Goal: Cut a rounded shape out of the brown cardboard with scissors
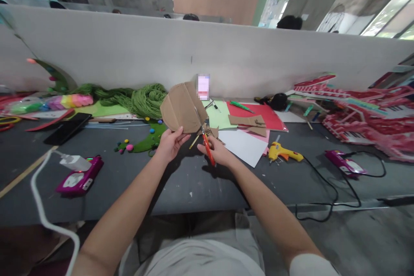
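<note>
My left hand pinches the lower edge of a rounded piece of brown cardboard, held up above the table. In my right hand is a pair of scissors with red handles. Their blades point up and overlap the cardboard's right part; whether they are cutting at this instant I cannot tell. Behind my right hand lie small cardboard scraps. A green felt piece with coloured pompoms rests on the table to the left of my left hand.
A yellow glue gun lies at right, its black cord trailing to a purple power strip. Another purple power strip sits at left near a black phone. Green yarn, white paper and red sheets line the back.
</note>
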A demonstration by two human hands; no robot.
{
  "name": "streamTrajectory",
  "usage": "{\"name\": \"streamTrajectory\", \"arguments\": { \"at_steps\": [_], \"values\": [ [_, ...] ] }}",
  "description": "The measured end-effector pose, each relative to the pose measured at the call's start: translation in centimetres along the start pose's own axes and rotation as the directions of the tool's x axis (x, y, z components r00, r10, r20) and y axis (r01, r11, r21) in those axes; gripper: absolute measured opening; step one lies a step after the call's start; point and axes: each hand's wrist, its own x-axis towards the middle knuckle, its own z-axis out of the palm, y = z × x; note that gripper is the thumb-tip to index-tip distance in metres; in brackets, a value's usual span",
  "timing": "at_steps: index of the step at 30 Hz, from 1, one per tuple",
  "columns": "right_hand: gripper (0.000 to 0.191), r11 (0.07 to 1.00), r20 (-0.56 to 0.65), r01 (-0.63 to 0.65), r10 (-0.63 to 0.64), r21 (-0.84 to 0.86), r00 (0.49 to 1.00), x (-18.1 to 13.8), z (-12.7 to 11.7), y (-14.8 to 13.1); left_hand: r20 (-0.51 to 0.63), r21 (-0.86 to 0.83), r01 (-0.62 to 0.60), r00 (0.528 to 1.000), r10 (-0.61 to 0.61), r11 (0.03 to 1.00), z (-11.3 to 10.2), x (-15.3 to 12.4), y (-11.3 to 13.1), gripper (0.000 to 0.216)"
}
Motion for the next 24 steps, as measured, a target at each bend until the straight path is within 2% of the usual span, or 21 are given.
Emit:
{"name": "streamTrajectory", "arguments": {
  "at_steps": [13,15,19,24],
  "values": [
    [0.048,0.991,0.071,0.034,-0.024,-0.131,0.997,-0.7,0.0,-1.1,-0.094,-0.084,-0.054,0.995,0.046,0.995,0.6,0.0,-1.2,0.011],
    [0.048,0.989,0.082,0.038,-0.027,-0.145,0.996,-1.0,0.1,-1.4,-0.129,-0.107,-0.091,0.989,0.077,0.990,0.5,0.2,-0.9,0.009],
    [0.048,0.981,0.103,0.058,-0.040,-0.187,0.994,-1.5,0.6,-1.7,-0.267,-0.171,-0.184,0.954,0.134,0.968,-0.2,0.7,0.9,0.010],
    [0.044,0.978,0.083,0.071,-0.056,-0.195,0.995,-1.6,0.5,-1.8,-0.224,-0.118,-0.161,0.966,0.132,0.980,-0.7,1.0,2.2,0.008]
  ]
}}
